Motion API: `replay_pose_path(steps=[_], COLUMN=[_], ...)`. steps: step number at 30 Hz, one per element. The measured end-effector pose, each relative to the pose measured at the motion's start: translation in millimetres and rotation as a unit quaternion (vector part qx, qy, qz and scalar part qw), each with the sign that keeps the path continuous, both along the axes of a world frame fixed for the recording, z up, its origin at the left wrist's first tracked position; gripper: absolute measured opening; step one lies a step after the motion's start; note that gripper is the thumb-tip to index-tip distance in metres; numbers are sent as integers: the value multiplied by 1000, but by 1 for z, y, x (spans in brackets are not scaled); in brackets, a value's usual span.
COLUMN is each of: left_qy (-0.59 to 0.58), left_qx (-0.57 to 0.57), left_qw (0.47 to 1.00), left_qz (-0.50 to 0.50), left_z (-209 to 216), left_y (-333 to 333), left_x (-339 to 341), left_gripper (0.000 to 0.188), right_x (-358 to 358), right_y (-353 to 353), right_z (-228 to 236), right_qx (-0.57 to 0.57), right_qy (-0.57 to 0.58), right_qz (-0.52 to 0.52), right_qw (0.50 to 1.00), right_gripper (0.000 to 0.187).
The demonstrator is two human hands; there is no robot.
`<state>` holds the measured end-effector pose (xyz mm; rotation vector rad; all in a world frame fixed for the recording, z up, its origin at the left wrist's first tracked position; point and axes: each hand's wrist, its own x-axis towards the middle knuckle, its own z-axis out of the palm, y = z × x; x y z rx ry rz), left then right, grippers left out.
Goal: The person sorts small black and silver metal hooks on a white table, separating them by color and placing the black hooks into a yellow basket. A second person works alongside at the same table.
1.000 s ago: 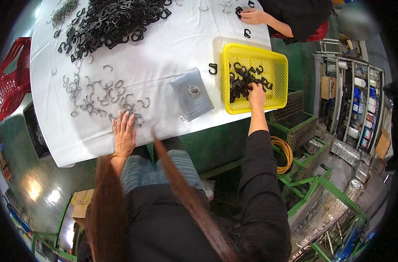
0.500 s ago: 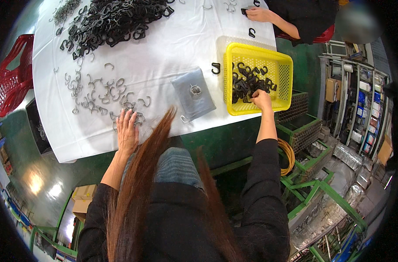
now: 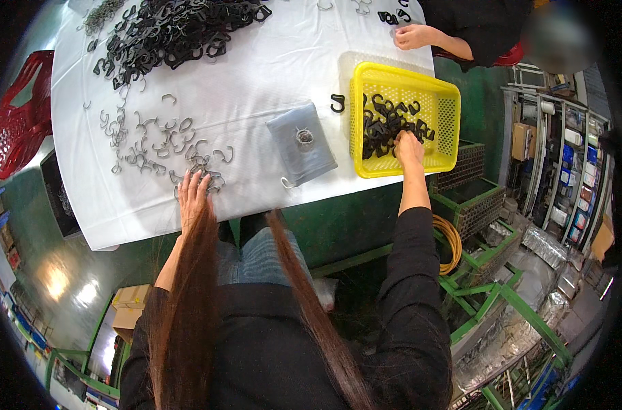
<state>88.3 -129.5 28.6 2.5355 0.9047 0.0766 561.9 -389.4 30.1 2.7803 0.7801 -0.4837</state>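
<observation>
My left hand (image 3: 192,196) lies with fingers spread at the near edge of a scatter of thin grey metal hooks (image 3: 162,146), its fingertips touching a few of them. My right hand (image 3: 410,150) reaches over the near rim of a yellow perforated basket (image 3: 447,125). Its fingers are bent together and their tips sink among black hooks (image 3: 386,126); they appear to pinch one, though the tips are partly hidden. A single black hook (image 3: 337,103) lies on the table left of the basket. Between my hands is a flat grey-blue pouch (image 3: 287,140) with a small ring-shaped thing (image 3: 304,137) on it.
A large heap of black hooks (image 3: 181,34) covers the far left of the white-covered table (image 3: 256,75). A co-worker's hand (image 3: 413,37) is at the far right beside a few black pieces (image 3: 391,17). Green metal frames (image 3: 488,287) stand at my right, a red chair (image 3: 24,116) at the left.
My right hand has pushed slightly farther into the black hooks. My left hand has barely shifted. The co-worker's hand has drawn back to the right, away from the black pieces.
</observation>
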Motion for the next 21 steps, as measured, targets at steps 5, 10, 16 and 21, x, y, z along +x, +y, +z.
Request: replay_pose_path(steps=[5,10,16,21], left_qy=[-2,0,-14,104], left_qx=[5,-15,9,35], left_qw=[1000,1000,998,969], left_qz=[-4,-4,-55,-220], left_z=[0,-5,-22,-28], left_y=[2,-2,-16,-28], left_x=[-2,-6,1,21], left_gripper=[53,53,54,59], right_x=[-13,-67,-222,-235], right_y=[13,55,205,241], right_z=[27,76,41,14], right_qx=[-52,278,530,448], right_qy=[-43,-175,163,77], right_qz=[-44,-102,7,57], right_qw=[997,939,832,889], right_gripper=[14,11,16,26])
